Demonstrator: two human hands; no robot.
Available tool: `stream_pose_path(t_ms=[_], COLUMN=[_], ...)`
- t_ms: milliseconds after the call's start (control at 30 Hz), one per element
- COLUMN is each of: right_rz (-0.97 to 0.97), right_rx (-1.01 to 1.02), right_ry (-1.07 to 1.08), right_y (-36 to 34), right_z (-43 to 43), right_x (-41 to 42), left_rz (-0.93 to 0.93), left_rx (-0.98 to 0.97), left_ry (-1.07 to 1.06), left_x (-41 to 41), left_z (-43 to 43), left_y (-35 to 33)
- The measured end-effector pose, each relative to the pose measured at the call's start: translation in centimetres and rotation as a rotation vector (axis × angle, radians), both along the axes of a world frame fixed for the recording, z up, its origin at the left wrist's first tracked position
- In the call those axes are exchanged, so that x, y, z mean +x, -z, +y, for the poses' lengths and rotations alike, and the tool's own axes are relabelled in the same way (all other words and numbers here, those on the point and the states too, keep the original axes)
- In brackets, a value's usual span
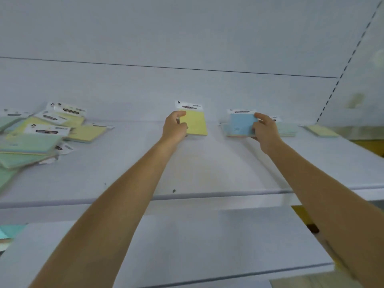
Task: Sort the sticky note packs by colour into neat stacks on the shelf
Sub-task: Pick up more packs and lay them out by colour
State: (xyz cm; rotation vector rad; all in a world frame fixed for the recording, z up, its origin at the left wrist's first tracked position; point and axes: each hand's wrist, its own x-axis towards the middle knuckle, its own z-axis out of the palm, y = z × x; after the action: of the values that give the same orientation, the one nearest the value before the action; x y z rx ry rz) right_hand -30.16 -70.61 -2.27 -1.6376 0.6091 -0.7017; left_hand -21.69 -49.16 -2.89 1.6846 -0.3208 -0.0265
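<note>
Yellow pack point(196, 123) gripped by left hand point(174, 128), blue pack point(241, 124) by right hand point(264, 133) (both over shelf point(207, 169)).

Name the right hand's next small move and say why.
Probably lower the blue pack flat onto the low stack under it and let go: the right hand grips it tilted, right over that stack, beside the green stack.

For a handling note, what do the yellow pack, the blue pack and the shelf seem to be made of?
Yellow pack: matte pastel paper, by its flat dull face; white printed header suggests card or film packaging.
Blue pack: same matte paper with white header.
Shelf: smooth pale surface, faintly glossy front edge; painted metal or laminate, cannot tell which.
</note>
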Motion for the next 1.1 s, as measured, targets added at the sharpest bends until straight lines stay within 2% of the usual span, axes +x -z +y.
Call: stream_pose_path(t_ms=[233,400,567,633,800,900,967,1100], right_rz=[0.062,0.053,0.013,0.059,0.328,0.407,0.368,0.089], right_rx=[-0.057,-0.233,-0.323,-0.427,-0.625,-0.730,-0.687,-0.583], right_ry=[-0.137,-0.219,-0.206,-0.205,-0.193,-0.193,-0.207,-0.151], right_y=[0.5,2.2,2.8,3.0,3.8,4.0,4.1,3.0], right_z=[-6.5,-6.3,-6.0,-6.1,-6.3,-6.3,-6.2,-5.5], right_x=[2.2,4.4,5.1,5.0,5.5,5.6,5.4,4.0], left_rz=[-0.035,-0.147,-0.133,-0.143,-0.156,-0.152,-0.141,-0.132], left_rx=[0.042,0.118,0.172,0.199,0.207,0.197,0.186,0.140], left_ry=[-0.148,-0.303,-0.289,-0.271,-0.255,-0.243,-0.239,-0.221], left_x=[-1.1,-0.4,0.2,0.1,0.0,-0.3,-0.4,-0.7], left_z=[-7.8,-7.4,-7.4,-7.6,-7.7,-7.7,-7.7,-7.7], left_y=[0.8,2.3,2.6,2.6,2.4,2.3,2.3,1.8])
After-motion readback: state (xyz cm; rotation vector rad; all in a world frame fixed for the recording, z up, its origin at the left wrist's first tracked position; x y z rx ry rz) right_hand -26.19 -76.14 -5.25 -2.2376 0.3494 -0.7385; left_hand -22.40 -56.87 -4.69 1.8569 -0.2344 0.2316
